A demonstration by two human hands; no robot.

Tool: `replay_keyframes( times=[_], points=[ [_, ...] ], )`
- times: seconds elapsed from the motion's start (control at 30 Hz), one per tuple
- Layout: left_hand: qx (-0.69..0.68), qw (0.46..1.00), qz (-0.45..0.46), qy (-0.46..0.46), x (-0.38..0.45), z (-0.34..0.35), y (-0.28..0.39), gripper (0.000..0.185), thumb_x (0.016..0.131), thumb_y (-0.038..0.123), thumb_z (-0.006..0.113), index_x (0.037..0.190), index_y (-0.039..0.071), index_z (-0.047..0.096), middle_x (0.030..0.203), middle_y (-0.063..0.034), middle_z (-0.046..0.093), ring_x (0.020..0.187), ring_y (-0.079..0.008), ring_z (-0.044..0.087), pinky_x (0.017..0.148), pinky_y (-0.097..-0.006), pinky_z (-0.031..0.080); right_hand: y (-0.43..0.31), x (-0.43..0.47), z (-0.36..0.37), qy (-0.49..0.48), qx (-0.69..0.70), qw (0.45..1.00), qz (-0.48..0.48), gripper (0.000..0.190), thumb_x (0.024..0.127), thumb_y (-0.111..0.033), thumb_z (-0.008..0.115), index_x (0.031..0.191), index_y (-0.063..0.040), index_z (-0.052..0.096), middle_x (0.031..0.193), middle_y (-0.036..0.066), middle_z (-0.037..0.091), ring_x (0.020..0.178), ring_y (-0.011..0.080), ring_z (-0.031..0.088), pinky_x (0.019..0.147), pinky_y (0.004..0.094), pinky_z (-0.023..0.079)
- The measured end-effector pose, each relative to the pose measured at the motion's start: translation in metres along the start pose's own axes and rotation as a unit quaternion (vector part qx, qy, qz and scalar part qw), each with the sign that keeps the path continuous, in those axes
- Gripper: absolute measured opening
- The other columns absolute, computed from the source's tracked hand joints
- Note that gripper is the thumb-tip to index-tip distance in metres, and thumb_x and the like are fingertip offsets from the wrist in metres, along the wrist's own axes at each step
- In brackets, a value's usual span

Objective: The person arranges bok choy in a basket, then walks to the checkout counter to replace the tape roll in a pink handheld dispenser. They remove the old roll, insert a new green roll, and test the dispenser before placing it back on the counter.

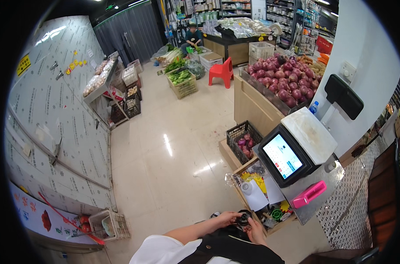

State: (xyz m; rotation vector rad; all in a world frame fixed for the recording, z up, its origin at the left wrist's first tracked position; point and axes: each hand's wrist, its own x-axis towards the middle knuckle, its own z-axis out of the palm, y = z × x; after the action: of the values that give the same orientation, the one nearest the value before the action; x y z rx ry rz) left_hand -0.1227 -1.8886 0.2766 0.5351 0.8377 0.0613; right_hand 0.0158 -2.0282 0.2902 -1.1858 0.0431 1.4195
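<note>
Near the bottom of the head view, my left hand (229,219) and my right hand (255,231) hold a small round black object (244,217) between them, one on each side. What kind of object it is cannot be told. Just beyond my hands is an open wooden drawer (242,198) with white paper (255,195), yellow star-shaped tags, a green plastic reel (276,214) and other small items. A weighing scale with a lit touchscreen (282,156) and a pale weighing plate (308,135) stands on the metal counter, near a pink plastic holder (309,194).
A black crate (229,135) of red onions sits beyond the drawer, below a stand heaped with red onions (282,79). A red plastic chair (221,73) and a crate of greens (183,86) are farther off. A person (193,36) sits at the back. A beige crate (122,226) stands lower left.
</note>
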Motion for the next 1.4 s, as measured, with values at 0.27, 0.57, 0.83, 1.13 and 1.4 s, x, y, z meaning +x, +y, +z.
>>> replay_keyframes(
  times=[0.27, 0.57, 0.83, 1.13, 1.4],
  points=[
    [-0.022, 0.998, -0.012, 0.049, 0.007, 0.001, 0.014, 0.025, 0.101, 0.018, 0.051, 0.117, 0.000, 0.058, 0.099, -0.0114, 0.063, 0.091, -0.0284, 0.065, 0.075, -0.0440, 0.059, -0.016, 0.007, 0.013, -0.018, 0.006, 0.999, -0.044, 0.021, 0.102, -0.029, 0.057, 0.105, -0.008, 0.059, 0.087, 0.003, 0.065, 0.067, 0.0140, 0.062, 0.058, 0.0296, 0.050],
    [0.035, 0.997, -0.015, 0.073, 0.010, 0.002, 0.006, 0.030, 0.105, 0.025, 0.042, 0.112, 0.000, 0.057, 0.102, -0.0124, 0.065, 0.085, -0.0271, 0.068, 0.068, -0.0395, 0.060, -0.015, 0.001, 0.014, -0.006, 0.006, 0.999, -0.034, 0.018, 0.102, -0.027, 0.056, 0.102, -0.008, 0.058, 0.086, 0.002, 0.064, 0.067, 0.0125, 0.061, 0.059, 0.0283, 0.049],
    [0.029, 0.996, -0.002, 0.081, 0.016, -0.002, 0.004, 0.032, 0.106, 0.027, 0.041, 0.111, 0.000, 0.056, 0.100, -0.0127, 0.066, 0.083, -0.0278, 0.070, 0.067, -0.0392, 0.061, -0.012, 0.009, 0.011, -0.014, 0.013, 0.999, -0.043, 0.016, 0.102, -0.025, 0.056, 0.102, -0.009, 0.057, 0.086, 0.002, 0.061, 0.067, 0.0148, 0.060, 0.057, 0.0301, 0.049],
    [0.007, 0.966, 0.140, 0.217, 0.034, -0.021, 0.021, 0.032, 0.105, 0.028, 0.041, 0.119, 0.003, 0.055, 0.112, -0.0118, 0.062, 0.100, -0.0271, 0.066, 0.081, -0.0430, 0.059, -0.024, 0.011, 0.010, 0.030, -0.078, 0.993, -0.082, 0.020, 0.103, -0.024, 0.054, 0.108, -0.005, 0.058, 0.086, 0.003, 0.060, 0.063, 0.0123, 0.058, 0.053, 0.0278, 0.047],
    [-0.057, 0.967, 0.246, 0.036, 0.004, 0.066, 0.171, 0.029, 0.098, 0.018, 0.044, 0.118, -0.001, 0.054, 0.106, -0.0143, 0.064, 0.087, -0.0239, 0.065, 0.074, -0.0404, 0.059, -0.142, 0.050, 0.100, -0.079, -0.073, 0.971, -0.215, 0.017, 0.101, -0.022, 0.058, 0.109, -0.007, 0.061, 0.090, 0.000, 0.063, 0.073, 0.0072, 0.057, 0.065, 0.0230, 0.046]
  ],
)
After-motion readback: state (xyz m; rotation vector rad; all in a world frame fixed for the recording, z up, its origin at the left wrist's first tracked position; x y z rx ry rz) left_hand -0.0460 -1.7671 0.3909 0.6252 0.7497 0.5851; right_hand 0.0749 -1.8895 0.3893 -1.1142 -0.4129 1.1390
